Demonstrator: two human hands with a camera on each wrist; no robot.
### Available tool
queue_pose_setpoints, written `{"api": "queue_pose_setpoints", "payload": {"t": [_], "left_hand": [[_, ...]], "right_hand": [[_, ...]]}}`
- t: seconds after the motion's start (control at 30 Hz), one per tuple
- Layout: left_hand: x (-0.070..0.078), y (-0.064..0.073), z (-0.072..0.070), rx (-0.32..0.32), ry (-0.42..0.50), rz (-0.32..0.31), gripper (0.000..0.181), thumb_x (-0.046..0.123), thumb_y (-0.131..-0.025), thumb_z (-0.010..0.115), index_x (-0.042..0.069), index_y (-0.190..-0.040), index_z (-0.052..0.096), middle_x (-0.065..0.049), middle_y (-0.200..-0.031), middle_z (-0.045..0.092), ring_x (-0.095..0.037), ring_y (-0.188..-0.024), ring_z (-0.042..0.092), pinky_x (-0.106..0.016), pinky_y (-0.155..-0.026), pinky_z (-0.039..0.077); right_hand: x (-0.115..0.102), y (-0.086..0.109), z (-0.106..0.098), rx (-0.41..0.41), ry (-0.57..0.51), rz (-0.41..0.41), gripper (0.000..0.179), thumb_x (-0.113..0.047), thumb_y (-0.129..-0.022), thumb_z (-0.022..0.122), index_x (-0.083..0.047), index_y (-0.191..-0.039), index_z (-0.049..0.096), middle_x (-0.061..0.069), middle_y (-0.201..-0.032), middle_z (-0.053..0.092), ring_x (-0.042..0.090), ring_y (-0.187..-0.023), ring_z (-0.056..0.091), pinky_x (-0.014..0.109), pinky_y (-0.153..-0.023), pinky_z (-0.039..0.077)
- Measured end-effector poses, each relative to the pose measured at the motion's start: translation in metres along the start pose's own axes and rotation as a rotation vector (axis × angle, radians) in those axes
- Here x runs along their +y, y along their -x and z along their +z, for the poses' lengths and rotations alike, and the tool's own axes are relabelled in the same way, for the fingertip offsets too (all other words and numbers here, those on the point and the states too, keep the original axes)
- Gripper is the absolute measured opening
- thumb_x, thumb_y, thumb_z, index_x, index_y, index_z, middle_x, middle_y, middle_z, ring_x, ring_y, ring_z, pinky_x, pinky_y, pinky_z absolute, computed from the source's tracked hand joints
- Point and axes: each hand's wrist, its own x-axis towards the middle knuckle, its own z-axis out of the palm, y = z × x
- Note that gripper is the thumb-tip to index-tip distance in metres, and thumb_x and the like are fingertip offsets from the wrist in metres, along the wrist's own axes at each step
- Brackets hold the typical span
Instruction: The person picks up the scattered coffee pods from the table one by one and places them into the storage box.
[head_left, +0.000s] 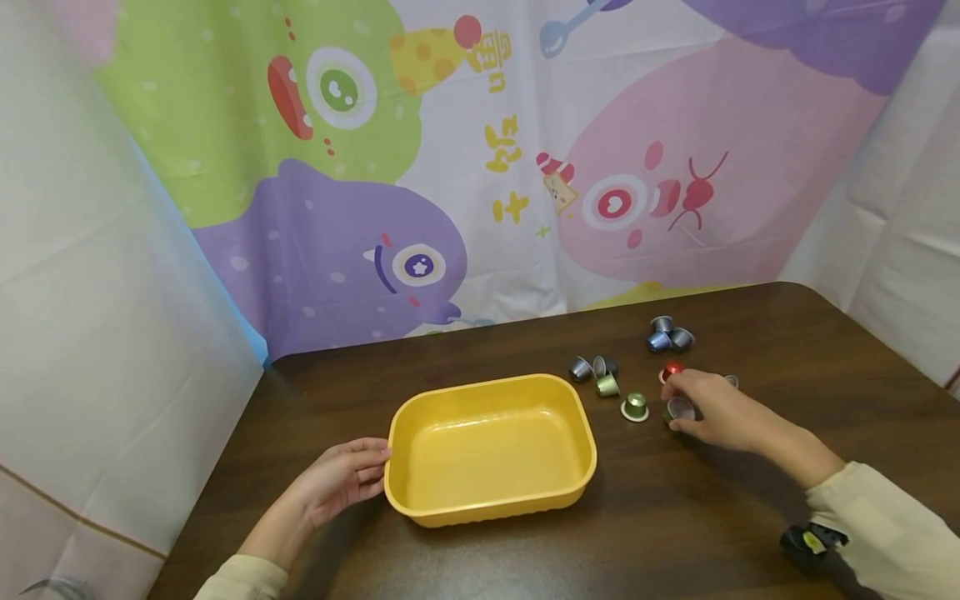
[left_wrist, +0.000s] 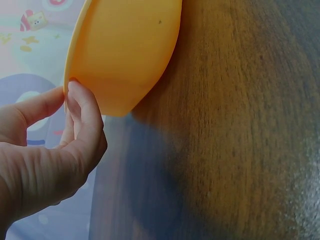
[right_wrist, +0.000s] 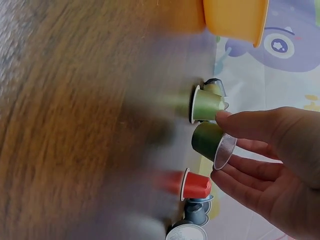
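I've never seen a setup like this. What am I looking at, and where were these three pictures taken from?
There is no machine at work here, just a person's bare hands. The wide picture comes from a camera worn on the head; the other two come from cameras on each wrist, watching that hand.

On the dark table stands a yellow tray. The left hand holds its rim. The right hand has a green capsule between thumb and fingers. Nearby are a red capsule and more green and bluish-gray ones.
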Motion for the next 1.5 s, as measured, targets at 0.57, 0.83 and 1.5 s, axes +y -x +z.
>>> {"api": "queue_pose_setpoints", "payload": {"t": [0.57,0.83,1.5], "left_hand": [[-0.001,-0.001,0.0,0.012,-0.011,0.0,0.022,0.017,-0.098,0.058,0.006,-0.117,0.054,0.007,-0.093,0.068,-0.004,-0.086,0.065,-0.02,-0.078,0.056],[-0.001,-0.001,0.0,0.014,-0.022,-0.001,0.022,0.018,-0.098,0.057,0.006,-0.117,0.054,0.007,-0.093,0.067,-0.005,-0.085,0.064,-0.02,-0.078,0.056],[-0.001,-0.001,0.0,0.026,-0.017,-0.004,0.022,0.018,-0.099,0.057,0.006,-0.117,0.054,0.008,-0.092,0.068,-0.004,-0.085,0.065,-0.02,-0.078,0.056]], "right_hand": [[-0.011,-0.004,0.001,0.064,0.044,-0.02,0.025,-0.011,-0.079,0.08,-0.009,-0.099,0.065,0.001,-0.096,0.061,0.012,-0.085,0.055,0.033,-0.073,0.052],[-0.014,-0.01,0.002,0.142,0.102,-0.103,0.023,-0.011,-0.078,0.08,-0.01,-0.097,0.066,-0.002,-0.094,0.062,0.011,-0.087,0.055,0.034,-0.074,0.052],[-0.023,-0.025,-0.002,0.176,0.162,-0.24,0.027,-0.014,-0.075,0.082,-0.009,-0.098,0.067,0.0,-0.093,0.064,0.013,-0.087,0.058,0.037,-0.08,0.056]]}}
